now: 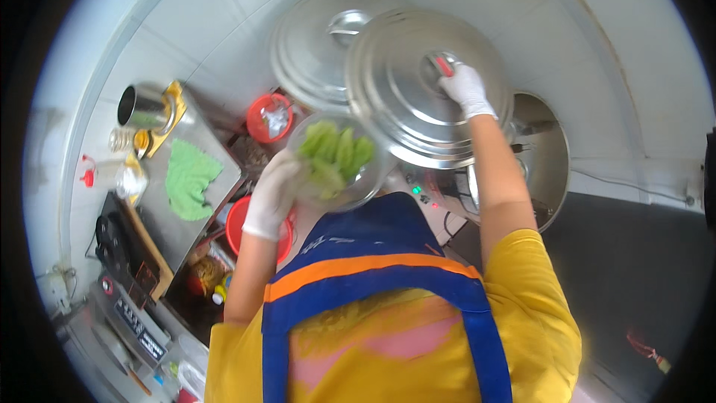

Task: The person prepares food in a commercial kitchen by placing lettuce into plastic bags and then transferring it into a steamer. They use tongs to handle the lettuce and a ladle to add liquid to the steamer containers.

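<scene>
My left hand (278, 190), in a white glove, grips the side of a clear round bowl (366, 193). Green leafy vegetables (335, 154), lettuce by their look, lie inside it. My right hand (465, 89), gloved too, is closed on the red-marked handle (444, 65) of a large round metal lid (397, 101). That lid is tilted and partly covers a second metal lid (307, 56) on its left. Behind my right forearm a deep metal pot (551, 162) shows its inner wall. The lid and my arm hide part of the pot.
At left a metal table (159, 179) carries a green cloth (192, 179), a metal pitcher (142, 107) and a squeeze bottle (117, 176). Two red buckets (254, 112) (238, 224) stand between the table and me. A dark flat surface (604, 268) spreads at right.
</scene>
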A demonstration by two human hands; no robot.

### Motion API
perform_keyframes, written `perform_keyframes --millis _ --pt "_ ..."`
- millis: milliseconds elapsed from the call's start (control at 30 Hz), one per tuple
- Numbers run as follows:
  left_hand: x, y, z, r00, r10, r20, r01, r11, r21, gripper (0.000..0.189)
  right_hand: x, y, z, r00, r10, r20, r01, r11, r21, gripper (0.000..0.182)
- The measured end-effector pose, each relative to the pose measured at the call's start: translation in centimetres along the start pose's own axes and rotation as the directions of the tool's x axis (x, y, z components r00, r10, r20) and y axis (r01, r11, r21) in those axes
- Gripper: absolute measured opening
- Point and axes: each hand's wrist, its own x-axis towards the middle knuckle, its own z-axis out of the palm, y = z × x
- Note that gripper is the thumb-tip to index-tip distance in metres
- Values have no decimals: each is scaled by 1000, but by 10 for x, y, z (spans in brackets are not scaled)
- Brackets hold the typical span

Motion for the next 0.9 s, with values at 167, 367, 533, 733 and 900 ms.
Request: perform_keyframes --millis 167,367,533,733,900 --pt "38 0 23 993 -69 99 64 997 46 15 -21 4 -37 999 32 -26 -30 996 78 42" --pt "58 -17 65 992 5 124 -16 996 88 15 -147 8 -187 794 262 -549 530 145 835 12" --pt "69 -47 140 990 121 71 -131 978 160 14 -226 39 -204 848 157 -506 529 -232 816 29" --pt "66 -106 220 977 187 97 -195 978 72 19 -252 90 -177 779 528 -339 508 -213 835 13" --pt "69 -184 264 948 277 157 -307 928 212 27 -275 140 -154 741 461 -488 550 0 835 24"
